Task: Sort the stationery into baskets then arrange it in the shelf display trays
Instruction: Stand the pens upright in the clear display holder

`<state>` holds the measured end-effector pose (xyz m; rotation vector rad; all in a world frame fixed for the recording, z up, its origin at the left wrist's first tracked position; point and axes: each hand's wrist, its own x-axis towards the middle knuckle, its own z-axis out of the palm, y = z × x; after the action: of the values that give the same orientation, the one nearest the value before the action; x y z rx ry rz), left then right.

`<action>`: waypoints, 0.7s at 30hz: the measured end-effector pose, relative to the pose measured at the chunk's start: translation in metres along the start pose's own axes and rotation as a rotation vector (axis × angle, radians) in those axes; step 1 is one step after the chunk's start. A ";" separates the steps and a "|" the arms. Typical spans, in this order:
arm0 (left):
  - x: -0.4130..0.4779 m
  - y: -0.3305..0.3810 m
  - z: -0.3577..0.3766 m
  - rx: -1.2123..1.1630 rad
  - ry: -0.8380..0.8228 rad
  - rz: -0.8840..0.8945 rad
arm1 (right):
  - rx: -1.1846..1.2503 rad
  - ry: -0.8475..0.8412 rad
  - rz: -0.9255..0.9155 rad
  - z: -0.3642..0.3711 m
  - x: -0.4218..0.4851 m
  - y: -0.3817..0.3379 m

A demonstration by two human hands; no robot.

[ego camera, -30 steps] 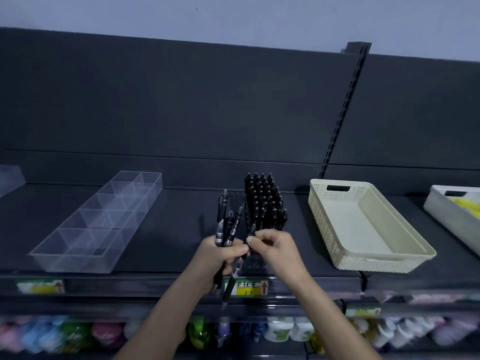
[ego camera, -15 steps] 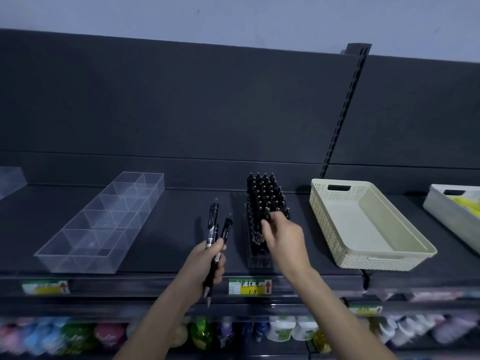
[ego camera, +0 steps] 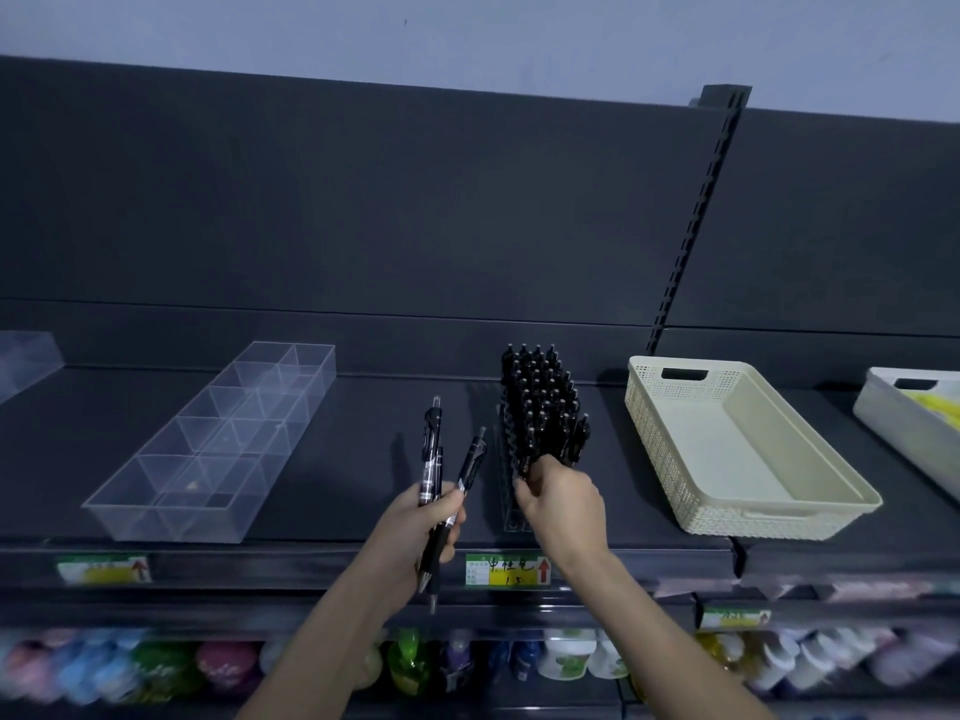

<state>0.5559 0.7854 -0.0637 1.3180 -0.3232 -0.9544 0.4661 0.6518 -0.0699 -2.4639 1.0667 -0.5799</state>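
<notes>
Clear plastic rack [ego camera: 511,511], slotted, packed with glossy black click pens [ego camera: 535,376] standing upright. Right hand [ego camera: 563,506] at its near end, fingertips pinched on one upright pen [ego camera: 527,452]. Left of the rack, left hand [ego camera: 426,527] grips three slim black pens [ego camera: 431,459], tips down. Perforated cream basket [ego camera: 654,423] right of the rack.

Dim, cool-toned lighting. Soft shadows fall left of the pens [ego camera: 540,407] on the shelf [ego camera: 363,459]. Wide-angle bowing at edges. Lower-shelf bottles [ego camera: 156,667] blurred.
</notes>
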 end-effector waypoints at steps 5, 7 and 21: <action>-0.004 0.000 0.002 -0.028 0.001 -0.005 | 0.074 0.002 0.041 0.000 -0.005 0.001; -0.005 0.001 0.003 -0.027 -0.001 0.005 | 0.149 0.033 0.055 -0.007 -0.010 0.003; -0.010 0.008 0.033 0.233 -0.078 0.093 | 0.985 -0.252 0.143 -0.044 -0.020 -0.012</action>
<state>0.5309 0.7704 -0.0444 1.4660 -0.5650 -0.9109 0.4380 0.6665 -0.0318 -1.5309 0.6165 -0.5474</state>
